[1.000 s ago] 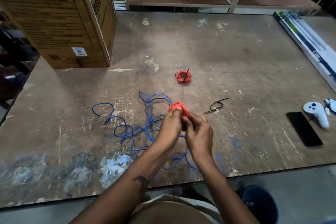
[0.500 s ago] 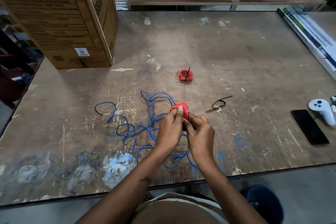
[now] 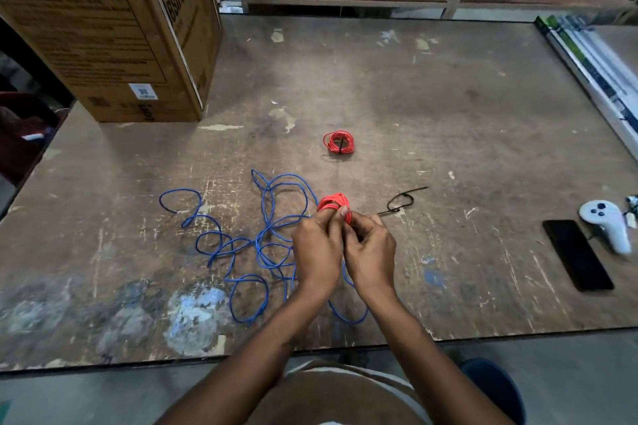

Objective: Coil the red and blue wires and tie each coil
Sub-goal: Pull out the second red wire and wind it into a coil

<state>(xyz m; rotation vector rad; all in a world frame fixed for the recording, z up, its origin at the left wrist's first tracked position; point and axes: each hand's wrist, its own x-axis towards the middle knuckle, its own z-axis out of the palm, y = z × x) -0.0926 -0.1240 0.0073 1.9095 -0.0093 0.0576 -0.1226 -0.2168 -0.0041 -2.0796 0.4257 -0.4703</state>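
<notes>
A small red wire coil is held above the table, gripped between my left hand and my right hand, whose fingers curl round its lower part. Under and left of my hands a long blue wire sprawls in loose loops on the table. A second red coil, bound with a black tie, lies farther back at the table's middle. Loose black zip ties lie just right of the held coil.
A large cardboard box stands at the back left. A black phone and a white controller lie at the right edge, with long flat packs behind them. The table's front edge runs just below my wrists.
My hands have stayed together on the red coil, working it with small finger movements. The view has shifted slightly; nothing on the table moved.
</notes>
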